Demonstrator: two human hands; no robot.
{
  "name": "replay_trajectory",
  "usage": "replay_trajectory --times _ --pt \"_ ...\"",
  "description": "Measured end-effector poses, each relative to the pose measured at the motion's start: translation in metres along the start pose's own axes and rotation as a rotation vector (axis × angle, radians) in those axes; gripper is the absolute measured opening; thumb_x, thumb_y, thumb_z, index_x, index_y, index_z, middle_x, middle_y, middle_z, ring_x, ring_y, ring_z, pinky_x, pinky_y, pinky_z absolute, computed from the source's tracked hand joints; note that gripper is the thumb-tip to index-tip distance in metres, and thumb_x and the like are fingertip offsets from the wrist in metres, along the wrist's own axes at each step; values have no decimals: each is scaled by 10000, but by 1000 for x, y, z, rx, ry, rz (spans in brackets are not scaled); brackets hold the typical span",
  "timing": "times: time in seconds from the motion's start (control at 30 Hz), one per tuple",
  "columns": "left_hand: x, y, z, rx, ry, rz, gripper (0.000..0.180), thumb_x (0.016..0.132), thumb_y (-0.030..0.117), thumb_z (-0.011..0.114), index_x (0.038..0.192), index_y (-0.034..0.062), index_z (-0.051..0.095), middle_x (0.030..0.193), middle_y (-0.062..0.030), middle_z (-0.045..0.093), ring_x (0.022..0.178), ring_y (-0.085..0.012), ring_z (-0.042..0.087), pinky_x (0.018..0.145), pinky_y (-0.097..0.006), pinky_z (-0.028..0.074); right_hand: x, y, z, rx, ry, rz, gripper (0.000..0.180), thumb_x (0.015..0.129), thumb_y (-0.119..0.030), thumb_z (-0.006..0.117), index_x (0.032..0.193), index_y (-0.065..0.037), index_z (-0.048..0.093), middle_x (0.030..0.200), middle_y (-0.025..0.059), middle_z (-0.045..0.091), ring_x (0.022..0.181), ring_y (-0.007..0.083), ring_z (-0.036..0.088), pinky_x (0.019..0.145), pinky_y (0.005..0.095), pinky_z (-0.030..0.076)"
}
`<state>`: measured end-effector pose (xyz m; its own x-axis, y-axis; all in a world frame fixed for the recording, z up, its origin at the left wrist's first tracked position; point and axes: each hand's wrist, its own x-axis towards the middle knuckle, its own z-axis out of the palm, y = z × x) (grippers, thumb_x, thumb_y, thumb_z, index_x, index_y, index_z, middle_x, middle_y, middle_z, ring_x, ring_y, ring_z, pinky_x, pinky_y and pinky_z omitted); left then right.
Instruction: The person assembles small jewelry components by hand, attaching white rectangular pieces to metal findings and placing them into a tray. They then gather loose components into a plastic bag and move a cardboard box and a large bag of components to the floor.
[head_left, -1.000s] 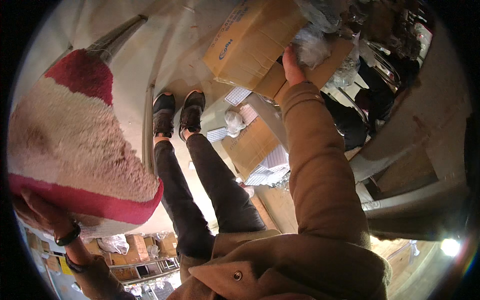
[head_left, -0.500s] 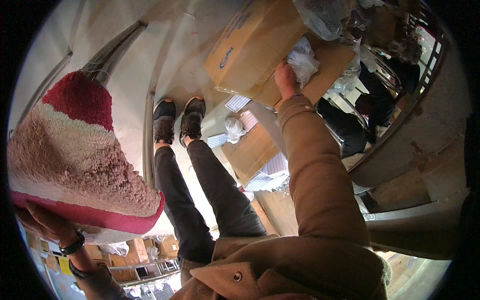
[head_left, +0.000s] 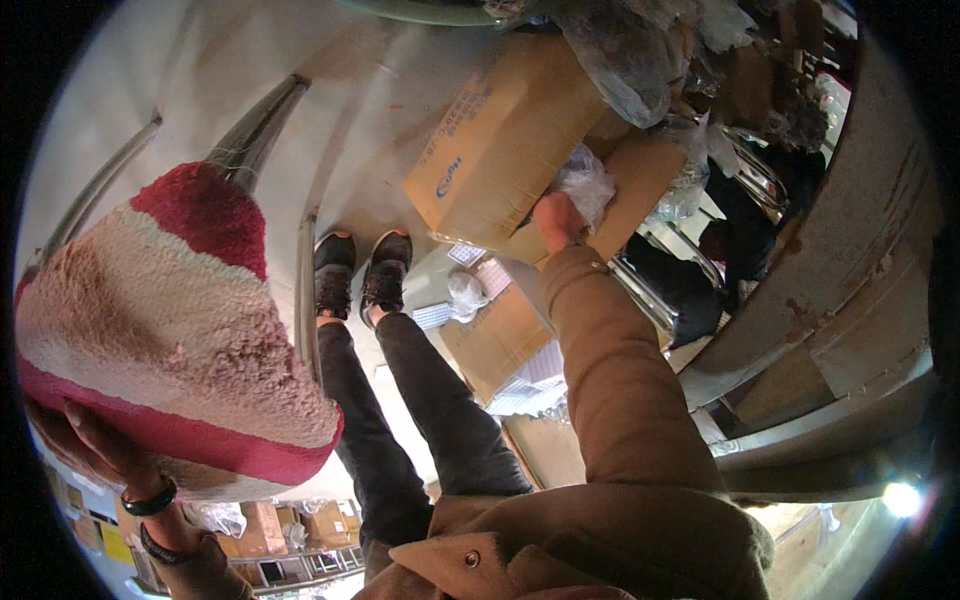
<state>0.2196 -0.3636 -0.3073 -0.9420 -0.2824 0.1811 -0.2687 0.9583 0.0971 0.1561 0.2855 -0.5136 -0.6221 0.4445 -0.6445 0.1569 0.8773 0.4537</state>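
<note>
My left hand (head_left: 95,445) lies with fingers stretched out on a seat covered in plush red, white and pinkish cloth (head_left: 180,340). A dark band circles that wrist. At the open side of a brown cardboard box (head_left: 500,130), my right hand (head_left: 560,222) looks closed, its fingertips turned away and hidden. Just beside it, a clear plastic bag (head_left: 588,185) sticks out of the box, over an open flap (head_left: 645,195). What the right fingers hold, if anything, cannot be made out.
Metal legs (head_left: 265,125) stand under the covered seat. Below the box, an opened carton (head_left: 495,335) has patterned sheets and a small plastic bag (head_left: 466,292) by it. A rust-marked curved surface (head_left: 800,310) rises at right; chairs with dark seats (head_left: 665,290) stand behind my right arm.
The whole view has shifted a little. My right hand has drawn slightly nearer and looks more curled at the box opening. My left hand stays on the covered seat.
</note>
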Motion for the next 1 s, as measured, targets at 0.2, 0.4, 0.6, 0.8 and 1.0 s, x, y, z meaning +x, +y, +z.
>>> replay_trajectory --times 0.2,0.4,0.6,0.8,1.0 --pt "-3 10 -3 -36 -32 -54 649 990 466 414 1430 -11 399 1456 -234 406 1344 -380 372 1127 -451 246 1 18 20 74 43 -49 256 867 -227 567 886 -21 719 953 219 688 890 389 676 731 493 557" --pt "8 23 -3 30 0 -10 663 968 514 418 1444 52 398 1436 -196 442 1299 -378 427 1085 -474 315 3 16 -40 10 266 -223 234 906 -184 521 856 -28 687 880 248 672 835 441 654 714 494 523" --pt "1 24 -4 -20 -28 -64 659 974 486 436 1440 21 398 1444 -209 437 1326 -369 411 1115 -459 278 53 -9 -131 921 969 -11 283 944 -203 532 1126 11 565 1118 279 578 992 434 581 822 471 468" --pt "-9 21 -3 -223 -18 -173 701 971 476 468 1443 -28 356 1484 -236 349 1357 -366 346 1136 -485 245 177 3 -179 860 1051 -74 467 964 -293 533 1295 33 495 1285 252 519 1142 405 524 915 524 417" --pt "-18 30 -7 -228 -86 -290 702 969 478 470 1446 -25 352 1486 -234 344 1359 -366 342 1136 -487 245 283 -6 -200 366 795 -351 536 951 -334 568 1370 -14 465 1357 211 490 1174 386 519 948 524 434"
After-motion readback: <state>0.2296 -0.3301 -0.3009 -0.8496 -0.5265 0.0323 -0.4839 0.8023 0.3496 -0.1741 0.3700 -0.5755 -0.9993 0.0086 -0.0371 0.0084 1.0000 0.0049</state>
